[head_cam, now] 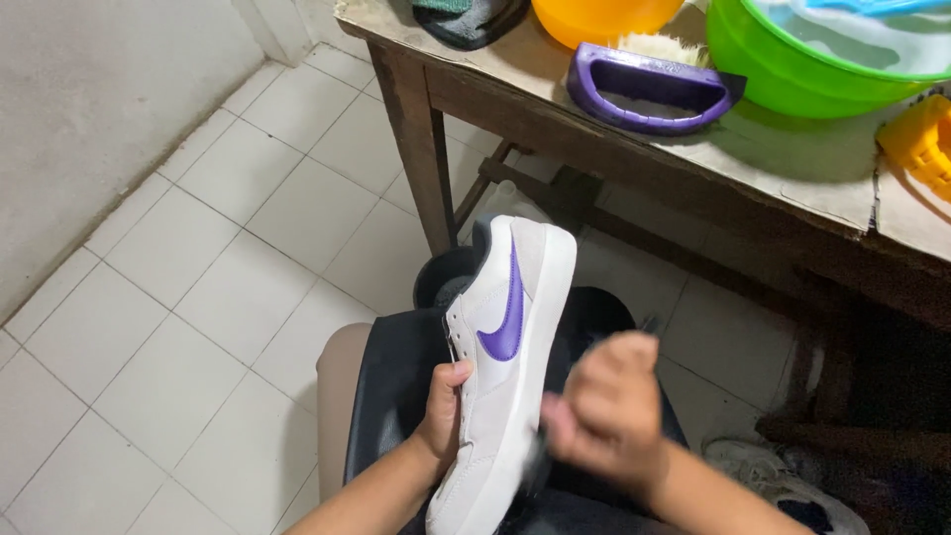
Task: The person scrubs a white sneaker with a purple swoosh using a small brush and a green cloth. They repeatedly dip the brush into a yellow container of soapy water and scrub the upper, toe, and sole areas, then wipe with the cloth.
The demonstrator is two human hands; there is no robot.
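Note:
A white sneaker (pixel 510 327) with a purple side mark lies on its side over my lap, heel end pointing away. My left hand (pixel 443 408) grips its upper near the laces. My right hand (pixel 609 406) is blurred and closed around a small dark object, perhaps a brush, pressed against the sole edge of the sneaker. A black apron or cloth (pixel 396 386) covers my knees beneath the shoe.
A worn wooden table (pixel 792 159) stands ahead with a purple-handled scrub brush (pixel 644 84), a green basin (pixel 792 54) of soapy water, an orange bowl (pixel 594 15), a yellow item (pixel 916 139) and a dark cloth (pixel 466 18). White tiled floor (pixel 198 277) spreads left. Another shoe (pixel 783 476) lies at lower right.

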